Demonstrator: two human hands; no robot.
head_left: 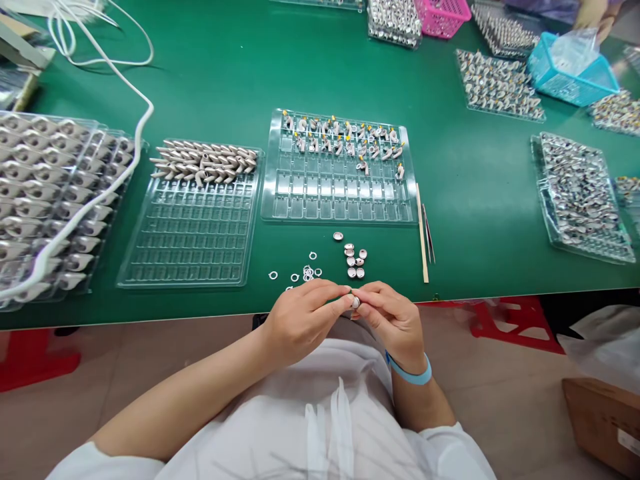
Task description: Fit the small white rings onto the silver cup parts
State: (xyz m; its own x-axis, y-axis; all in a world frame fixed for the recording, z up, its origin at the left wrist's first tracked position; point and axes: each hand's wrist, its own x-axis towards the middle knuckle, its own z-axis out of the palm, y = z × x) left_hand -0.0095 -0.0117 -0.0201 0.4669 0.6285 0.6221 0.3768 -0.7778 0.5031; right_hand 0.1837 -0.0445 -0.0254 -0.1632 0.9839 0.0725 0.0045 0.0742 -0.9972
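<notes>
My left hand (305, 317) and my right hand (393, 320) meet at the table's front edge, fingertips pinched on one small silvery round part (355, 302). Fingers cover most of it. Just beyond lie several small metal caps (351, 262) and, to their left, several thin white rings (309, 273). Farther back stands a clear compartment tray (295, 207), its back rows holding small curved metal pieces with yellow tips (339, 145). Tweezers (429, 233) and a thin wooden stick (423, 233) lie to the right of that tray.
Left are a tray (185, 257) of grey metal pieces and stacked trays of larger parts (35, 173), crossed by a white cable (145, 120). Filled trays (580, 193), a blue basket (575, 83) and a pink basket (443, 17) stand right and back. Another person's hand (593, 13) shows top right.
</notes>
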